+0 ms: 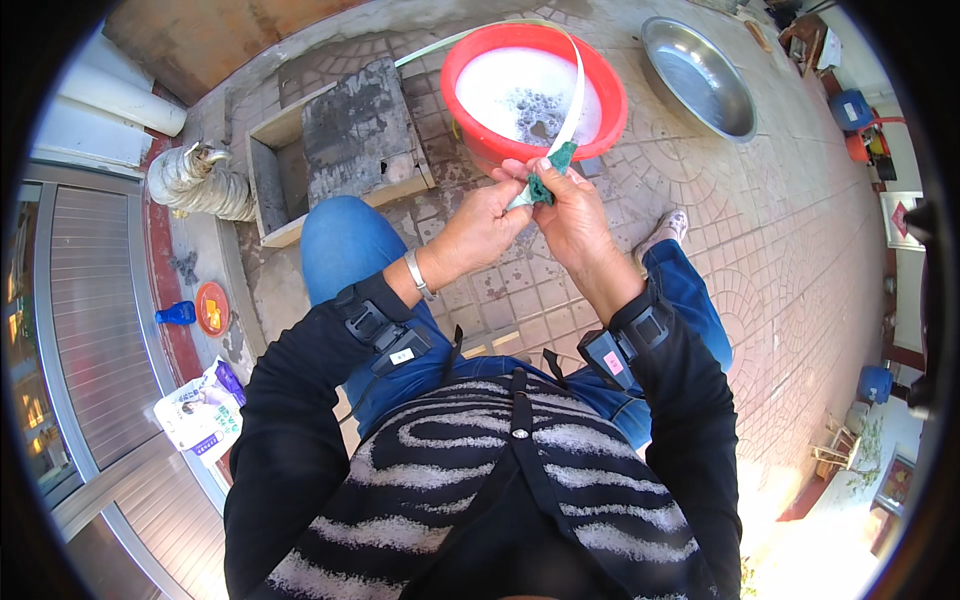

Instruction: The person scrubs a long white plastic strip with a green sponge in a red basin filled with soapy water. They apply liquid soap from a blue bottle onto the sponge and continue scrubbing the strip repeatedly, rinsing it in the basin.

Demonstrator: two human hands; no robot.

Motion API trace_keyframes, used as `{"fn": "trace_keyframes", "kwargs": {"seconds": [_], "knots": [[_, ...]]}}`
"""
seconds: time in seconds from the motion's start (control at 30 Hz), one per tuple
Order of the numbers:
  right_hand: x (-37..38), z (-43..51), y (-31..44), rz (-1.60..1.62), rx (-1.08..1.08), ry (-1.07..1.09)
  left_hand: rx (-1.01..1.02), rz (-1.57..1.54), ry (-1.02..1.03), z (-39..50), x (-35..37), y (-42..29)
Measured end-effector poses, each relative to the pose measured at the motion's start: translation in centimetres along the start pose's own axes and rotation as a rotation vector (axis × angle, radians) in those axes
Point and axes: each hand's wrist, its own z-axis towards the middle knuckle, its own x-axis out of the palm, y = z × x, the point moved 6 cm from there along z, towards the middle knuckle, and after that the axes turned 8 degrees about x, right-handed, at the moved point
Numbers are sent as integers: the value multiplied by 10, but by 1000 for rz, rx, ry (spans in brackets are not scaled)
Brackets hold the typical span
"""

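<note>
A long, flat, pale strip (pixel 577 101) arches over a red plastic tub (pixel 616 112) and comes down to my hands. My right hand (pixel 574 214) presses a green scouring pad (pixel 562 154) around the strip, just in front of the tub's near rim. Close beside it, my left hand (pixel 480 225) pinches the strip below the pad. White suds (pixel 487 82) cover most of the water in the tub, with darker bubbles near the middle. The strip's other stretch passes behind the tub's far rim toward the left.
A shiny metal basin (pixel 697 79) stands right of the tub. Left of it, a dark board (pixel 360 127) partly covers a rectangular opening, near a wrapped pipe (pixel 199 184). An orange dish (pixel 212 309), a blue bottle (pixel 175 313) and a printed bag (pixel 202 409) lie by the door.
</note>
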Motion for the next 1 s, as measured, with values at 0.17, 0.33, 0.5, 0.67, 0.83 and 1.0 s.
{"fn": "trace_keyframes", "kwargs": {"seconds": [0.17, 0.33, 0.5, 0.67, 0.83, 1.0], "knots": [[3, 27, 50, 168, -122, -91, -196, -170, 178, -34, -9, -17], [6, 47, 110, 319, -245, -119, -139, -123, 242, -69, -44, -56], [8, 55, 176, 448, -377, -139, -230, 45, 284, -121, -100, -97], [-1, 71, 225, 449, -468, -116, -388, 238, 131, -202, -174, -129], [-14, 91, 230, 465, -476, -95, -757, 128, -137, -319, -224, -100], [-6, 87, 198, 509, -444, -111, -960, 62, -236, -424, -258, -44]]}}
